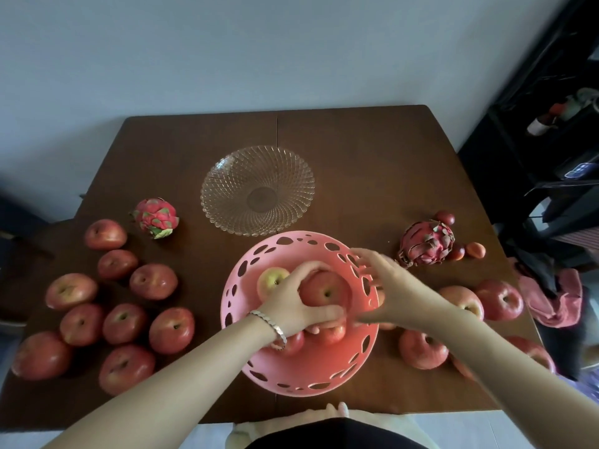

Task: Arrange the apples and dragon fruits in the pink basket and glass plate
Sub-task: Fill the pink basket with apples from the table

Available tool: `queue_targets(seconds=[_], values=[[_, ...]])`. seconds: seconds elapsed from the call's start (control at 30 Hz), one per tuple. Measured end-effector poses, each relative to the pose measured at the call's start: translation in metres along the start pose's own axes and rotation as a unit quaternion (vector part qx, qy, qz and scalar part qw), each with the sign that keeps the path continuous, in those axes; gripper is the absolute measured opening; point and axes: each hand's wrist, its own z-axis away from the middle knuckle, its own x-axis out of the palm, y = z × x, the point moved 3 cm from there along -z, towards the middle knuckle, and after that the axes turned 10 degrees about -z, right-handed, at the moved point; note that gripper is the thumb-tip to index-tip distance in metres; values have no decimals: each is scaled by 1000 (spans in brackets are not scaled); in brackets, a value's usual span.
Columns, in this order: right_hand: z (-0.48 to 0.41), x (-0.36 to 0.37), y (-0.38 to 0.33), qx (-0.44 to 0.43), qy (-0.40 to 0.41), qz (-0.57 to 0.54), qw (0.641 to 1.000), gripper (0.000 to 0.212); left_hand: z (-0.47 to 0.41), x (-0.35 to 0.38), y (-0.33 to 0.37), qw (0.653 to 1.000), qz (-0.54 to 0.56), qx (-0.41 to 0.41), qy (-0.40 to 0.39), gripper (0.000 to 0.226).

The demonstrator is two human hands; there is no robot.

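Note:
The pink basket (291, 380) stands at the table's near middle with several apples inside. My left hand (291, 303) is inside it, fingers wrapped around a red apple (325, 290). A yellowish apple (271, 278) lies just left of that. My right hand (385, 286) hovers over the basket's right rim, blurred, fingers spread and holding nothing. The glass plate (257, 189) lies bare behind the basket. One dragon fruit (155, 217) sits at the left, another dragon fruit (426, 243) at the right. Several apples (123, 322) lie loose on the left, more apples (499, 299) on the right.
The brown wooden table (356, 150) backs onto a pale wall. A few small red fruits (475, 249) lie beside the right dragon fruit. A pink cloth (551, 299) hangs off the right edge, with dark shelving (551, 157) beyond it.

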Motion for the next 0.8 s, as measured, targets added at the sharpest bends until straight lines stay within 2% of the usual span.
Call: queue_targets(seconds=[0.1, 0.2, 0.27, 0.37, 0.43, 0.57, 0.7, 0.8], values=[[-6, -19, 43, 113, 35, 86, 989, 90, -1, -9, -12, 992, 116, -38, 23, 44], [-11, 2, 73, 209, -57, 123, 968, 94, -2, -19, -21, 952, 283, -113, 32, 43], [-12, 22, 82, 231, -92, 150, 957, 94, -2, -26, -29, 942, 302, -135, 55, 49], [-12, 38, 88, 209, -97, 159, 960, 79, 3, -38, -38, 977, 148, -111, 104, 61], [-11, 39, 90, 199, -75, 120, 970, 75, 8, -43, -45, 989, 17, -73, 126, 66], [-12, 17, 80, 180, 75, 59, 979, 74, 20, -49, -59, 974, -166, -56, 145, 70], [-14, -13, 62, 130, 233, 2, 964, 75, 25, -50, -65, 932, -346, -47, 101, 71], [-17, -23, 44, 132, 267, -116, 948, 65, 24, -43, -67, 854, -506, 19, 120, 68]])
